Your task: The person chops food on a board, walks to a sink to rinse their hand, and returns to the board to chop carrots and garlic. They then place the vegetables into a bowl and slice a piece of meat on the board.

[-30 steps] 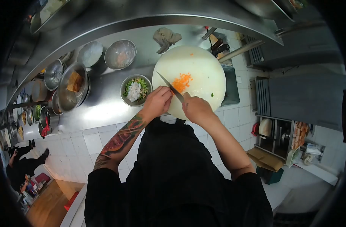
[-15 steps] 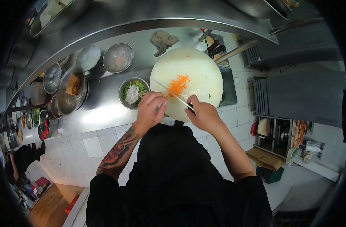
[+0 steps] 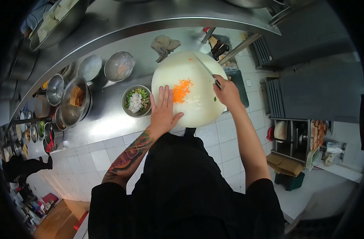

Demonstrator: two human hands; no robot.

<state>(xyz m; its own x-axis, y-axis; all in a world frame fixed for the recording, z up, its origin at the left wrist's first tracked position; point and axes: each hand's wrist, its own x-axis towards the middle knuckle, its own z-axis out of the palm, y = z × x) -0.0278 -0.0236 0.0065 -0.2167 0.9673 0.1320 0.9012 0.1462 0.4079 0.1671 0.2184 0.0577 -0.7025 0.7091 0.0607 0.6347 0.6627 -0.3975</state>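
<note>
A round white cutting board (image 3: 198, 113) lies on the steel counter in front of me. Small chopped orange pieces, probably carrot (image 3: 182, 91), sit in a heap near its middle. My left hand (image 3: 163, 110) rests with fingers spread on the board's left side, beside the heap. In my right hand (image 3: 227, 93), at the board's right edge, is the handle of a knife (image 3: 206, 67). Its blade slants up and left toward the far rim, near one stray orange bit. Left of the board stands a steel bowl (image 3: 136, 115) of chopped greens and white pieces.
Two steel bowls (image 3: 119, 66) stand farther back, and a crumpled cloth (image 3: 165, 46) lies behind the board. Dark-handled knives (image 3: 219, 49) stand at the far right. A steel shelf edge (image 3: 150, 22) crosses above. Large pans (image 3: 73, 111) sit at left; another person's dark sleeve (image 3: 28, 169) shows at far left.
My right hand has carried the knife up and right, away from the orange heap. My left hand has opened and laid its fingers out on the board. The view has shifted slightly.
</note>
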